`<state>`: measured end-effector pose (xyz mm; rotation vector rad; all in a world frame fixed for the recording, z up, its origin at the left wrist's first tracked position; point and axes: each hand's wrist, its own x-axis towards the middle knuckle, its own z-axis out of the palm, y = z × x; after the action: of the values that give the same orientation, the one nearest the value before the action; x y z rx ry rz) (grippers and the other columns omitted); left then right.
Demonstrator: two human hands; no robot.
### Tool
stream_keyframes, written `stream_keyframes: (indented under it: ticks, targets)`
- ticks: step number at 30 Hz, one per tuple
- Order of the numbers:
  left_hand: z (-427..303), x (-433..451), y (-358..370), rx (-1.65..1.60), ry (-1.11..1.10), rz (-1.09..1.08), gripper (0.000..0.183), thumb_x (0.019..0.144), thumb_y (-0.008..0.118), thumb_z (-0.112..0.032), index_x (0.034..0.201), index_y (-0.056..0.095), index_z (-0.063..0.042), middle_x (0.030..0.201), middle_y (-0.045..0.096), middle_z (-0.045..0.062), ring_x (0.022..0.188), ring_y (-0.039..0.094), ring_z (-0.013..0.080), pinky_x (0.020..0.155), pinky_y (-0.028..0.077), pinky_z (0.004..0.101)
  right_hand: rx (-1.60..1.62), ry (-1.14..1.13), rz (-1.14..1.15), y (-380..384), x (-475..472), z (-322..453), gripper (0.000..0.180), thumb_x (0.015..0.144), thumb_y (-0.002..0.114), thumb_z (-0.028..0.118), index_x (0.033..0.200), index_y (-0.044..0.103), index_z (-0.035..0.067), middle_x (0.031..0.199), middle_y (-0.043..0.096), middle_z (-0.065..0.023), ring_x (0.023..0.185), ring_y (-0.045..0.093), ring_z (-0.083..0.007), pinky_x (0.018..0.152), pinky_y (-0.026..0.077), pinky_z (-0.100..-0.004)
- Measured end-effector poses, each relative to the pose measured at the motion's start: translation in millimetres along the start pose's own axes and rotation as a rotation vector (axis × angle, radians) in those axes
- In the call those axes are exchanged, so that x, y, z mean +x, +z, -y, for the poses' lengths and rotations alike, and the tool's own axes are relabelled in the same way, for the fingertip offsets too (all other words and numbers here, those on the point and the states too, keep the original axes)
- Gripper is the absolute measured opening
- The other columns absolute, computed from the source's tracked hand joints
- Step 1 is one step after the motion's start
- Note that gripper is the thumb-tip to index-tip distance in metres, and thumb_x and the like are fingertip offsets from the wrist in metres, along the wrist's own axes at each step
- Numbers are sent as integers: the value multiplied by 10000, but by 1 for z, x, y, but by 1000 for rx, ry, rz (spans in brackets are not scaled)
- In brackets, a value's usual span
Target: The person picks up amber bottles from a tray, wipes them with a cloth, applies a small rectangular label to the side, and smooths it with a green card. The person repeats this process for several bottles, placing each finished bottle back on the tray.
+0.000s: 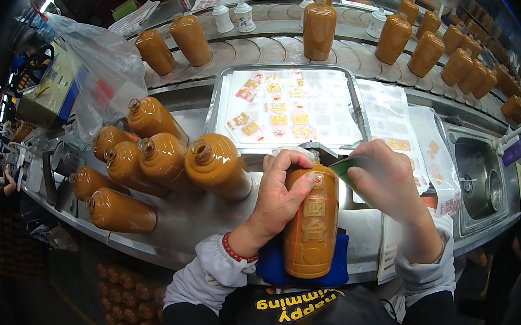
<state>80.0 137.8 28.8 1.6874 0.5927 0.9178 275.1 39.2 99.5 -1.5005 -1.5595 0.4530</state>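
A glossy brown bottle point(313, 246) with raised characters lies neck-away on a blue cloth point(273, 267) at the bench's near edge. My left hand point(286, 188) grips its upper part, the thumb pressed near a small red emblem. My right hand point(381, 174) pinches a thin green scraper-like piece point(346, 175), with its edge close to the bottle's right shoulder. Beyond the hands, a metal tray point(364, 119) bears white sheets with gold and red decals point(278, 109). Red light lines cross the bottle and my left hand. The bottle's neck is partly hidden by the fingers.
Several brown bottles point(216, 162) stand on the steel bench at left, by a clear plastic bag point(101, 69). Behind the tray, a slatted conveyor point(259, 52) carries more bottles and white ones point(244, 16). At right are decal sheets point(433, 146) and a sink point(473, 151); a person sits farther back.
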Motion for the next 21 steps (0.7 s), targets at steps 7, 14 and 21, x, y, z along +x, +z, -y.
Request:
stream_keyframes:
  ticks: [7,14,21]
  targets:
    - [4,-10,3,-543,-149,-29,276,988,627,-182,1204,526,-43,1169,573,74,1111,505,171,1028,395,326,-335,-235,39,6,-5,8,431,812,655,-57,1234,624,26,1153,631,-217,1000,651,-328,821,548,-390]
    - [17,-12,2,-329,-15,2,325,1005,595,-157,1272,475,-16,1223,548,91,1140,522,168,1047,404,320,-453,-331,148,23,-24,-6,637,733,666,-28,1349,621,131,1350,524,-261,1138,591,-405,944,538,-430]
    - [-3,-19,-24,280,498,66,401,1009,584,-421,1243,692,-113,1191,547,135,1144,482,289,1006,427,402,-392,-317,47,11,-13,-5,482,822,657,-51,1290,612,56,1169,627,-244,1011,650,-391,845,556,-425]
